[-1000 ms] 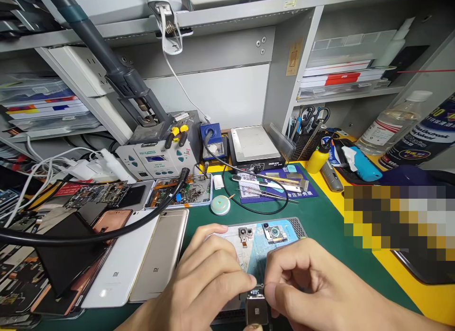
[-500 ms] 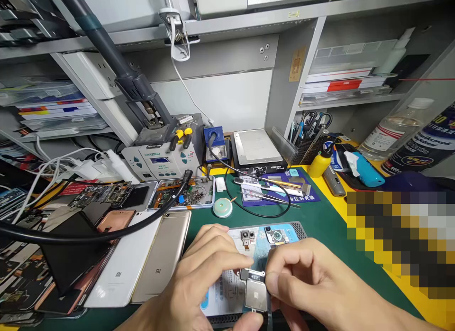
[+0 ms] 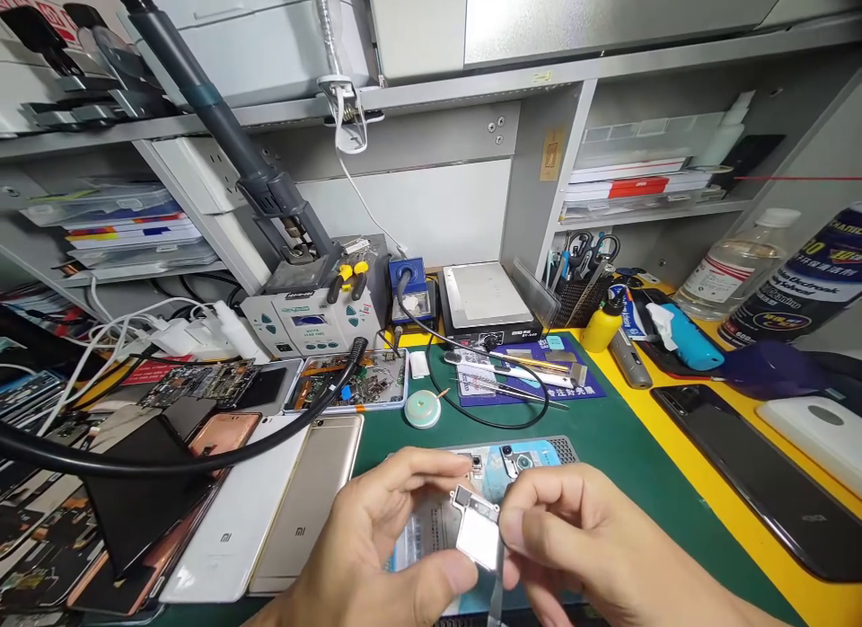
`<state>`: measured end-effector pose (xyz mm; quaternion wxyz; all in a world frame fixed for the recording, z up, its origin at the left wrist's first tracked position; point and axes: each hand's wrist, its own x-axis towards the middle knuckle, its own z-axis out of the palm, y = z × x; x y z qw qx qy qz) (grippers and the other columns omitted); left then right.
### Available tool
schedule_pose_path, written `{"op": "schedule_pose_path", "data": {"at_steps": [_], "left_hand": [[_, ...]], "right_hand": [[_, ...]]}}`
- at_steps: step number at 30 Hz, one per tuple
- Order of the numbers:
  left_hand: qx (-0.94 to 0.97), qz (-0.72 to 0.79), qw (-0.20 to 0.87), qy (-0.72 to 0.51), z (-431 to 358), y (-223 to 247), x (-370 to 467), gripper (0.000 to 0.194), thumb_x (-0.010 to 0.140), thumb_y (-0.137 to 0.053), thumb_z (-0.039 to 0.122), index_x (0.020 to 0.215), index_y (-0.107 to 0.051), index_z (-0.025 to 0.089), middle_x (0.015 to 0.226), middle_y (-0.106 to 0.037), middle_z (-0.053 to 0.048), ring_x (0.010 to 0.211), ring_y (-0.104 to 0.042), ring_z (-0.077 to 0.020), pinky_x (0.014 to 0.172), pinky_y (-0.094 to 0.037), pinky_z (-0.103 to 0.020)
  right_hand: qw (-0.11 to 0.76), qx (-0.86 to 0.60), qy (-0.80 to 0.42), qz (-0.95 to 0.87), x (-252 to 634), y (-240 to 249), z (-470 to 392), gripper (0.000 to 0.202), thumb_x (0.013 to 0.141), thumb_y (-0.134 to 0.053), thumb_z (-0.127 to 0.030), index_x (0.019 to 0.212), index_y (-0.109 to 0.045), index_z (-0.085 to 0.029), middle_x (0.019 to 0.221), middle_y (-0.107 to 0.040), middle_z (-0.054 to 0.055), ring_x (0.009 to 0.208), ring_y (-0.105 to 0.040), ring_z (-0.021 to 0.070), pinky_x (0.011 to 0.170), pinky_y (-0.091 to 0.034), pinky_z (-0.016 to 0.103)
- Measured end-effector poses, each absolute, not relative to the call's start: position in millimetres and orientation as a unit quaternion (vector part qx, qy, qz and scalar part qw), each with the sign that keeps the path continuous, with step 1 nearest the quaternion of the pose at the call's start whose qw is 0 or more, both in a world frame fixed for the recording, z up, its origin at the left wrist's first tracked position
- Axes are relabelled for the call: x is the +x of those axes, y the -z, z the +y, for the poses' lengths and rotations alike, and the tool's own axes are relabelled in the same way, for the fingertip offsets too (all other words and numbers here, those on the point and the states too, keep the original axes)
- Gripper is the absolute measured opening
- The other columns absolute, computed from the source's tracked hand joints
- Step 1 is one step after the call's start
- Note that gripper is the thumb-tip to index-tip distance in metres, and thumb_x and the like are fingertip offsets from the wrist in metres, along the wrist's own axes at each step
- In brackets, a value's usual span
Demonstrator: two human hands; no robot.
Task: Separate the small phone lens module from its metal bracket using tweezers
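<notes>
A small metal phone part [image 3: 478,535] with a bright silver face is held up at the bottom middle. My right hand [image 3: 572,537] pinches its right edge between thumb and index finger, and a thin dark strip hangs below. On the other side, my left hand [image 3: 397,528] has its thumb against the lower left edge of the part, with the index finger arched apart above it. Beneath both hands lies a blue and white work pad [image 3: 414,537] carrying a small camera module [image 3: 477,465], partly hidden by the left fingers, and a round printed camera picture.
Phones [image 3: 222,537] and boards crowd the left. A thick black cable [image 3: 202,470] crosses there. Behind are a tray of parts [image 3: 383,389], a round green-white coil [image 3: 423,409], tweezers, a hot plate [image 3: 488,295] and a yellow bottle [image 3: 602,324]. A black phone [image 3: 760,483] lies right.
The metal part has tilted so its face now shines white. My left thumb has moved up along its edge. The view has shifted, and everything on the bench sits slightly lower.
</notes>
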<state>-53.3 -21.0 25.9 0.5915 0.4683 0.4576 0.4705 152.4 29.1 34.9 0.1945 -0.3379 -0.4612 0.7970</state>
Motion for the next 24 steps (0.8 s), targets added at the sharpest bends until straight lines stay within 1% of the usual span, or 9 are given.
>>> {"op": "schedule_pose_path", "data": {"at_steps": [2,5,7,10,13,17,20,22,24], "left_hand": [[0.44,0.433,0.622,-0.481,-21,-25,-51,0.047,0.071,-0.084,0.031,0.115,-0.072,0.022,0.107,-0.073,-0.01,0.107,-0.067,-0.0285,0.095,-0.047,-0.036],[0.411,0.4,0.658,-0.489,-19,-27,-46,0.047,0.069,-0.088,0.038,0.111,-0.074,0.021,0.095,-0.073,-0.007,0.09,-0.068,-0.0212,0.082,-0.049,-0.03],[0.395,0.392,0.671,-0.49,-17,-30,-43,0.046,0.068,-0.089,0.04,0.107,-0.075,0.019,0.088,-0.073,-0.006,0.08,-0.067,-0.0172,0.075,-0.048,-0.027],[0.373,0.384,0.69,-0.488,-15,-35,-38,0.046,0.068,-0.089,0.044,0.102,-0.075,0.017,0.079,-0.072,-0.006,0.074,-0.066,-0.0163,0.074,-0.047,-0.027],[0.37,0.389,0.693,-0.482,-13,-40,-35,0.043,0.07,-0.088,0.044,0.1,-0.075,0.016,0.073,-0.072,-0.005,0.073,-0.065,-0.0153,0.073,-0.046,-0.026],[0.381,0.406,0.667,-0.495,-7,-42,-31,0.043,0.07,-0.087,0.045,0.099,-0.076,0.016,0.078,-0.073,-0.007,0.079,-0.067,-0.019,0.079,-0.049,-0.029],[0.381,0.409,0.654,-0.51,-2,-42,-31,0.043,0.069,-0.088,0.044,0.1,-0.077,0.017,0.082,-0.074,-0.007,0.077,-0.068,-0.0197,0.082,-0.052,-0.032],[0.371,0.412,0.656,-0.512,-1,-42,-33,0.045,0.067,-0.089,0.043,0.1,-0.078,0.016,0.085,-0.076,-0.009,0.078,-0.07,-0.0216,0.083,-0.055,-0.034],[0.347,0.419,0.659,-0.519,0,-43,-36,0.045,0.066,-0.09,0.039,0.101,-0.079,0.015,0.092,-0.077,-0.011,0.083,-0.072,-0.0242,0.085,-0.056,-0.034]], "right_hand": [[0.207,-0.328,-0.814,-0.433,151,-34,29,0.021,0.084,-0.07,-0.028,0.068,-0.066,-0.014,0.046,-0.061,-0.004,0.036,-0.053,0.0063,0.036,-0.031,0.014],[0.223,-0.313,-0.831,-0.402,147,-32,30,0.023,0.08,-0.072,-0.03,0.065,-0.067,-0.014,0.046,-0.062,-0.003,0.033,-0.05,0.0062,0.035,-0.034,0.015],[0.226,-0.308,-0.834,-0.398,144,-31,30,0.026,0.079,-0.072,-0.034,0.065,-0.068,-0.013,0.043,-0.061,-0.002,0.031,-0.049,0.0068,0.033,-0.034,0.015],[0.232,-0.306,-0.835,-0.394,142,-31,30,0.03,0.078,-0.072,-0.039,0.064,-0.07,-0.012,0.038,-0.059,-0.002,0.029,-0.048,0.0073,0.031,-0.031,0.016],[0.236,-0.304,-0.84,-0.383,143,-31,31,0.031,0.077,-0.069,-0.039,0.063,-0.071,-0.012,0.038,-0.06,-0.001,0.027,-0.046,0.0069,0.031,-0.032,0.016],[0.238,-0.3,-0.846,-0.371,143,-29,34,0.029,0.078,-0.064,-0.036,0.064,-0.071,-0.011,0.039,-0.06,-0.001,0.027,-0.045,0.0067,0.031,-0.033,0.017],[0.254,-0.305,-0.843,-0.362,141,-27,36,0.021,0.071,-0.066,-0.032,0.064,-0.068,-0.013,0.053,-0.068,0.001,0.031,-0.049,0.0049,0.033,-0.034,0.016],[0.26,-0.311,-0.837,-0.368,140,-27,36,0.019,0.068,-0.066,-0.032,0.065,-0.067,-0.013,0.06,-0.072,0.003,0.033,-0.051,0.0042,0.036,-0.035,0.016],[0.27,-0.324,-0.818,-0.391,142,-27,38,0.023,0.068,-0.066,-0.035,0.065,-0.067,-0.012,0.057,-0.071,0.005,0.032,-0.051,0.0058,0.036,-0.036,0.018]]}}
